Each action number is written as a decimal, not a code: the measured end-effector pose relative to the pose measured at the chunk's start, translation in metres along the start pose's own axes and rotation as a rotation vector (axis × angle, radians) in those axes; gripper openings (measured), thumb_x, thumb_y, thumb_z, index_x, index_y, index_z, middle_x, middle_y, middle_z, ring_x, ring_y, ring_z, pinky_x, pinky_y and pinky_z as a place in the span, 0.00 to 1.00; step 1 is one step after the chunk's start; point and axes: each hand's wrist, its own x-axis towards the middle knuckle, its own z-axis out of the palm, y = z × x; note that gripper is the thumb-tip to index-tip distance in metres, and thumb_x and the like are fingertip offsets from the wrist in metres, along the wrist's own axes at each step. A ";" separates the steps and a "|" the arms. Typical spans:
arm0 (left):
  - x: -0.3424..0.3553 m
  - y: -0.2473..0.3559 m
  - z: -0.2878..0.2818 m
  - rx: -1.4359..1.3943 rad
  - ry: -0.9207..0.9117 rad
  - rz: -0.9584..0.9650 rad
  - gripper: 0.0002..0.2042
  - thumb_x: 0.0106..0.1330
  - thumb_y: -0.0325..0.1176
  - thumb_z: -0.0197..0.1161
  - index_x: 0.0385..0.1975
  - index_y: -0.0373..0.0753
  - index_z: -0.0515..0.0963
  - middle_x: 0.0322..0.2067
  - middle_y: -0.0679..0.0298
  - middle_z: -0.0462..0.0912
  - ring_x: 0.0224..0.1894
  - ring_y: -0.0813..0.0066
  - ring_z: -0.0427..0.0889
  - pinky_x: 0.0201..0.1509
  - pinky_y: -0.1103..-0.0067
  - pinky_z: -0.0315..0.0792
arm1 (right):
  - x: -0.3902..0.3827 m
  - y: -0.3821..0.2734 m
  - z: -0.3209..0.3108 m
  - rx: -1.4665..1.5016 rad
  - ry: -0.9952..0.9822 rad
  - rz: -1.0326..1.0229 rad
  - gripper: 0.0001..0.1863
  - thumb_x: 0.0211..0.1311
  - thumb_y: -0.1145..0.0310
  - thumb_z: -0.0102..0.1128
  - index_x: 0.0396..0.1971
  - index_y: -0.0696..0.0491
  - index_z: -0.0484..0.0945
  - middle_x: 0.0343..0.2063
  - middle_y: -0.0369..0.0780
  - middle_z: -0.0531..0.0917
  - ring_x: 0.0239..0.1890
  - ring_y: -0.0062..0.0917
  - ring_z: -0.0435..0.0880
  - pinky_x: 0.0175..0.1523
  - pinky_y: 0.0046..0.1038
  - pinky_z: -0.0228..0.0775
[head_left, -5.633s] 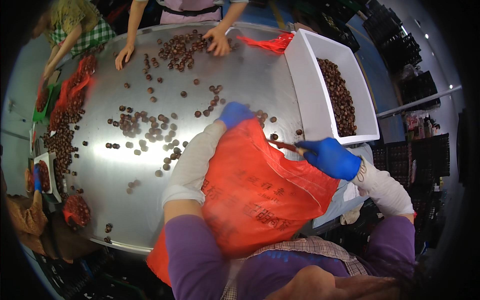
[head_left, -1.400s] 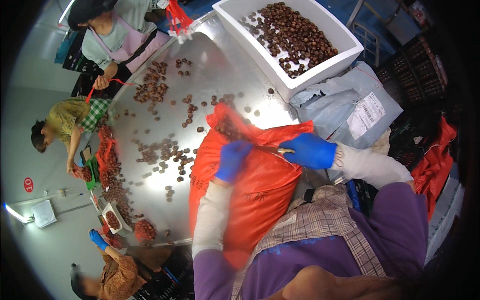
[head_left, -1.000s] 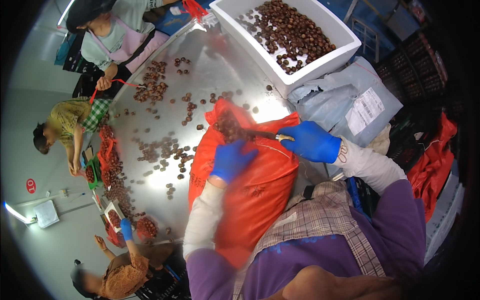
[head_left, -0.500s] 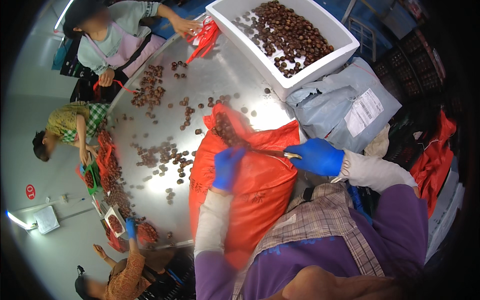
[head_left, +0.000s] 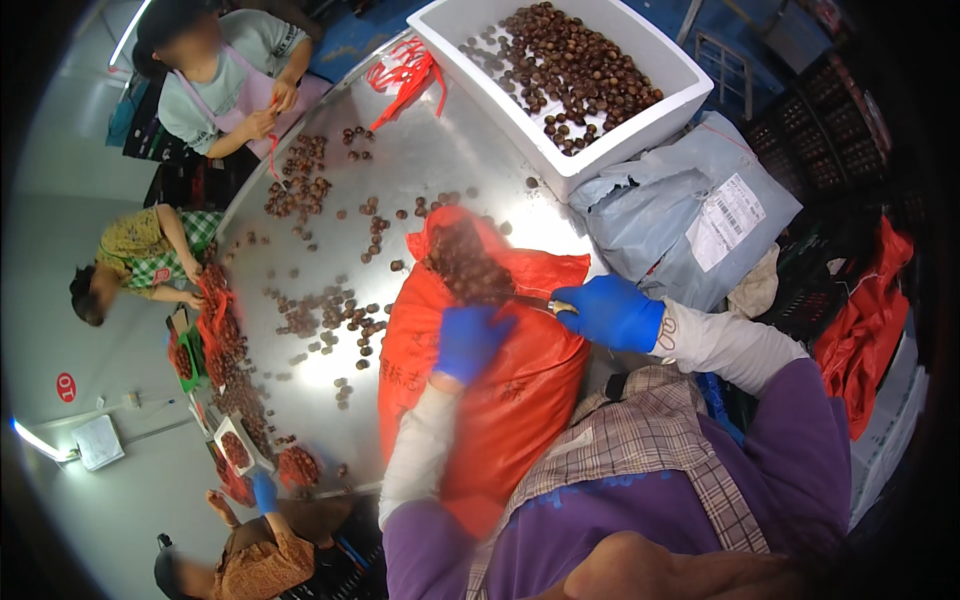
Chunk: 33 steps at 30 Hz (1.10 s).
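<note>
A full red sack (head_left: 480, 400) rests in front of me on the metal table, its mouth open and round brown nuts (head_left: 465, 265) showing inside. My right hand (head_left: 615, 312), in a blue glove, is closed round the pale handle of a knife (head_left: 537, 301). The knife's dark, thin blade points left at the sack's opening, its tip blurred against the nuts. Against the sack, just below the opening, is my blue-gloved left hand (head_left: 468, 345). Motion smears its fingers, so whether they grip the sack's edge is unclear.
A white foam box (head_left: 560, 165) of nuts stands at the far right, beside a torn grey plastic bag (head_left: 690, 215). Loose nuts (head_left: 350, 320) dot the metal table (head_left: 450, 130). Red mesh strips (head_left: 405, 80) lie at its far edge. Three co-workers sit along the left side.
My right hand and the knife have shifted slightly left. My left hand has moved a little down and right, uncovering more nuts. The far co-worker's hand has left the red strips.
</note>
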 end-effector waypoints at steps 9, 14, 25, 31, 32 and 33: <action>-0.008 -0.004 0.024 -0.529 0.171 -0.164 0.13 0.57 0.34 0.64 0.16 0.33 0.73 0.16 0.51 0.72 0.20 0.56 0.71 0.25 0.67 0.61 | -0.010 -0.008 0.000 0.051 -0.008 0.033 0.13 0.62 0.60 0.54 0.42 0.47 0.78 0.24 0.46 0.81 0.27 0.42 0.81 0.33 0.38 0.72; -0.008 0.004 0.015 -0.574 0.193 -0.134 0.09 0.57 0.31 0.64 0.20 0.32 0.76 0.17 0.54 0.75 0.20 0.59 0.72 0.26 0.70 0.63 | 0.001 0.017 0.036 0.049 0.205 -0.212 0.13 0.62 0.59 0.53 0.43 0.46 0.78 0.24 0.46 0.81 0.27 0.42 0.82 0.33 0.38 0.72; -0.017 0.020 -0.031 -0.753 0.016 -0.255 0.11 0.59 0.32 0.65 0.38 0.34 0.80 0.27 0.65 0.82 0.28 0.78 0.79 0.33 0.80 0.72 | -0.030 0.006 -0.016 -0.110 -0.072 0.050 0.15 0.59 0.59 0.56 0.46 0.44 0.77 0.23 0.44 0.81 0.24 0.42 0.81 0.29 0.39 0.72; -0.013 0.035 0.019 0.080 -0.004 0.194 0.17 0.53 0.46 0.68 0.35 0.39 0.81 0.30 0.55 0.82 0.32 0.56 0.80 0.39 0.66 0.73 | -0.050 0.014 -0.013 -0.234 -0.034 0.062 0.18 0.59 0.59 0.56 0.49 0.43 0.76 0.23 0.43 0.82 0.25 0.39 0.82 0.30 0.37 0.73; -0.011 0.034 0.028 0.079 -0.028 0.172 0.16 0.54 0.44 0.67 0.34 0.39 0.81 0.29 0.54 0.82 0.33 0.55 0.80 0.38 0.66 0.72 | -0.048 0.012 -0.010 -0.240 -0.026 0.064 0.17 0.58 0.59 0.56 0.49 0.43 0.76 0.23 0.43 0.82 0.24 0.39 0.82 0.29 0.37 0.73; -0.010 0.033 0.034 0.080 -0.054 0.149 0.15 0.55 0.43 0.67 0.34 0.38 0.81 0.29 0.54 0.82 0.33 0.55 0.80 0.38 0.66 0.72 | -0.047 0.012 -0.006 -0.243 -0.019 0.067 0.17 0.58 0.60 0.57 0.48 0.43 0.76 0.22 0.43 0.82 0.24 0.39 0.82 0.28 0.37 0.72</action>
